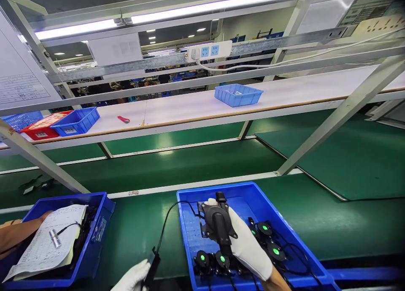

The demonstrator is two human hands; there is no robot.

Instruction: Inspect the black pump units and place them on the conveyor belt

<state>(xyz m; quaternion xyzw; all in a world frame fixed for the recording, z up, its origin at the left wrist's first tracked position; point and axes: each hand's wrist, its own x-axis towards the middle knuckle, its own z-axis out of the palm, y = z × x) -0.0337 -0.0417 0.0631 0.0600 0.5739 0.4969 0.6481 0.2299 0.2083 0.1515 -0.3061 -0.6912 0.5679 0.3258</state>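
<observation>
Looks like the handling step with the lead: the right hand (248, 242) has its grip wrapped round a black pump-like unit (218, 223), held up over the blue bin (190, 227). The left hand (134, 276) has its grip closed on the black connector (153, 267), just beside the bin. Next move probably calls for slack in the cable (182, 202).

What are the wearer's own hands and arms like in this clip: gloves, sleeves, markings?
The left hand and right hand wear white gloves with no markings that I can make out. The right glove ends at the wrist; no sleeve shows on the short stretch of forearm beyond. The left wrist is out of frame.
</observation>
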